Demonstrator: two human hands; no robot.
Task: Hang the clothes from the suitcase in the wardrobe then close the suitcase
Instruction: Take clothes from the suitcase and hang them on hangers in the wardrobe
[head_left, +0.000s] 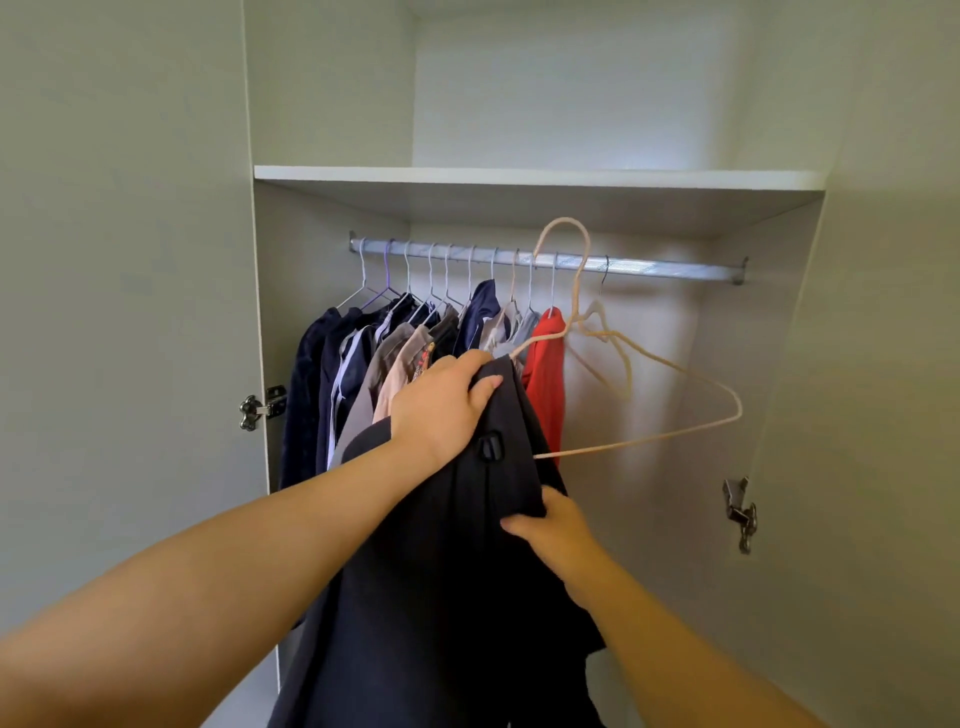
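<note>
head view, looking into an open pale grey wardrobe (332, 93): both bare forearms reach forward and up from the lower edge. the left hand (441, 405) is raised higher, palm turned away, its fingers curled over and gripping the top of a dark navy fabric garment (441, 571) where the cloth covers the left shoulder of a beige wire hanger (587, 244). the right hand (556, 530) sits lower and to the right, thumb and fingers pinching a fold of the same garment near the left end of the hanger's bottom bar. the garment hangs from the hands in front of the wardrobe opening, draping down out of view, with a small dark plastic loop (491, 448) on its front. the hanger is tilted, its right corner pointing into the wardrobe's right side; its hook rises in front of a silver metal rail (665, 270), the top of the hook above rail level, and contact with the rail cannot be told. a row of hung clothes (363, 364) in navy, grey and tan fills the rail's left half, ending at a red garment (545, 374). just right of that hangs one bare pale hanger (605, 270), and beyond it the rail runs uncovered to its right bracket. a white shelf (519, 176) spans just above the rail. metal door hinges show at the left edge (260, 408) and right edge (740, 512) of the opening.
</note>
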